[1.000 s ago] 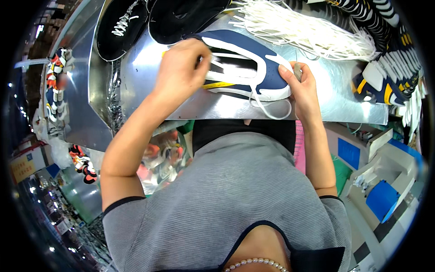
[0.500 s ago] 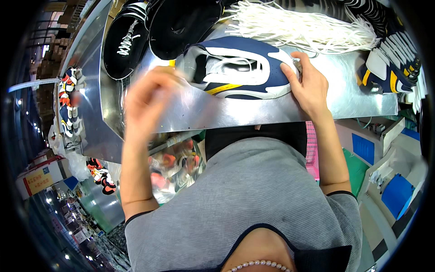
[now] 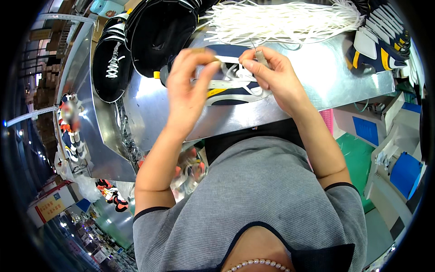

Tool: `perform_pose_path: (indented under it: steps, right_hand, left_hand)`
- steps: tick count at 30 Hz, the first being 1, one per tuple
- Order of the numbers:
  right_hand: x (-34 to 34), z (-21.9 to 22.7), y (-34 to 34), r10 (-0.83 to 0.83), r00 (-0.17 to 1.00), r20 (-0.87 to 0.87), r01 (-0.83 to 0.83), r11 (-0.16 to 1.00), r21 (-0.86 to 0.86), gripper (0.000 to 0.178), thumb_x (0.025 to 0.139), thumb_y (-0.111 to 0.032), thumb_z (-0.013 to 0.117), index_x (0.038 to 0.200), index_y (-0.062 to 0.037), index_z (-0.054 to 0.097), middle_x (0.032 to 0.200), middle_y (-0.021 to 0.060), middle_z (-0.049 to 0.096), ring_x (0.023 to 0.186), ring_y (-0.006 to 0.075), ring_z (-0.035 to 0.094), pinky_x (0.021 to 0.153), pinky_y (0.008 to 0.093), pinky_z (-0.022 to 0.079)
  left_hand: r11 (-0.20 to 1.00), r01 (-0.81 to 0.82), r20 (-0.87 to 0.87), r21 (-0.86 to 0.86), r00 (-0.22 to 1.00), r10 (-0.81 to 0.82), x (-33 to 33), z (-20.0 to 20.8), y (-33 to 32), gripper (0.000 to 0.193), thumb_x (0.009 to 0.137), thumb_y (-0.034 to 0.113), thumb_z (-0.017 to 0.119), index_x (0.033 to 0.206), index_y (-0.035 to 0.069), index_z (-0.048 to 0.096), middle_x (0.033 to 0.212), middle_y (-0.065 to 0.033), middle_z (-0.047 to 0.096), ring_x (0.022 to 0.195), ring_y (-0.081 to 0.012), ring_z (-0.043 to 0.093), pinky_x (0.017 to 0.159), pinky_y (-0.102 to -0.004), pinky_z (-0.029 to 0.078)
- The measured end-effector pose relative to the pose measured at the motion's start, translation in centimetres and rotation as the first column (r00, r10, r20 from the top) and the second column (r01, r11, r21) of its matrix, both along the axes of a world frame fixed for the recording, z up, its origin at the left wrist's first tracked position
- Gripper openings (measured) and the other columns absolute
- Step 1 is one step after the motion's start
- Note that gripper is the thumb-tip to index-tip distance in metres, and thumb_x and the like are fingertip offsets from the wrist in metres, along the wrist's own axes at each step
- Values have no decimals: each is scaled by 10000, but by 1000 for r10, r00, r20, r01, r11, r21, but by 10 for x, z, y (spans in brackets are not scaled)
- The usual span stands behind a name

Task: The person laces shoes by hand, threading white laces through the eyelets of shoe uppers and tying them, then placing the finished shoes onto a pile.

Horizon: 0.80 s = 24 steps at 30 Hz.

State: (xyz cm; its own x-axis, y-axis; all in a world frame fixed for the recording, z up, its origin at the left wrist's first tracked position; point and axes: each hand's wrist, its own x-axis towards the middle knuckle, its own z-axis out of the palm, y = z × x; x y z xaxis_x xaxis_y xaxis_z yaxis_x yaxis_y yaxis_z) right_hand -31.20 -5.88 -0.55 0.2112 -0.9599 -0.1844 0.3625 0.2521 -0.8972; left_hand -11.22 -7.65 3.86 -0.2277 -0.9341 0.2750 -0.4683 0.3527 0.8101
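Note:
A navy, white and yellow shoe upper (image 3: 226,100) lies across the metal bench in front of me, partly hidden behind both hands. White shoelace (image 3: 233,72) loops over its opening. My left hand (image 3: 188,84) is closed above the heel end, thumb and forefinger pinched together; motion blur hides what they hold, if anything. Over the toe end, my right hand (image 3: 274,75) grips a small grey tool (image 3: 260,56) with a thin metal point sticking up past the fingers. The fingertips of this hand are also close to the lace.
A thick bundle of white laces (image 3: 281,22) lies along the bench's far side. Stacked black-lined shoe uppers (image 3: 158,41) and a laced one (image 3: 109,68) stand at the left. More navy uppers (image 3: 374,52) lie at the right. The metal bench's (image 3: 317,97) near edge runs before my waist.
My right hand has left the toe and now holds the small grey tool over the lacing. The left hand has moved right, over the shoe upper. The whole view has shifted slightly.

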Motion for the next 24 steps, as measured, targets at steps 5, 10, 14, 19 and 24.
perform_pose_path:
  steps: [5, 10, 14, 19, 24]
  right_hand:
    - [14, -9, -2, -246, 958, -148, 206, 949, -238, 123, 940, -128, 665, 973, -11, 687, 784, -47, 600, 690, 39, 537, 581, 207, 421]
    - [0, -9, 7, -376, 799, -469, -106, 680, -725, 208, 785, -121, 783, 980, -117, 710, 993, 24, 636, 688, 167, 638, 561, 276, 481]
    - [-14, -12, 19, -333, 507, -795, -539, 598, -594, 291, 716, -88, 792, 988, -118, 693, 967, 26, 576, 672, 151, 629, 555, 299, 495]
    - [-6, -32, 13, -370, 597, -712, -447, 583, -678, 191, 788, -85, 743, 960, -106, 662, 1011, 8, 617, 656, 157, 624, 548, 313, 495]
    - [-25, 24, -6, -102, 995, -21, 83, 898, -433, 93, 923, -112, 665, 991, -57, 637, 937, 40, 701, 569, 29, 480, 489, 217, 384]
  left_hand:
    - [999, -9, 48, -42, 999, 11, 10, -5, 1, 55, 868, 27, 703, 886, -7, 664, 904, -71, 643, 803, -162, 574, 732, -282, 455]
    - [988, -9, 181, -155, 983, 37, 17, -8, 10, 77, 851, 44, 717, 895, 1, 670, 910, -86, 653, 826, -201, 597, 756, -302, 460]
    - [979, 94, 357, -179, 934, -24, 25, -14, 17, 99, 864, 40, 708, 942, -10, 673, 963, -100, 667, 866, -222, 634, 767, -303, 485]
    - [992, 100, 350, 75, 929, -120, 22, -11, 7, 213, 898, 204, 689, 946, -2, 715, 892, -145, 683, 805, -332, 650, 730, -407, 507]
    - [536, -1, 181, 844, 942, -283, 29, -21, -35, 930, 846, 847, 407, 816, -13, 762, 819, -166, 701, 893, -254, 656, 880, -358, 479]
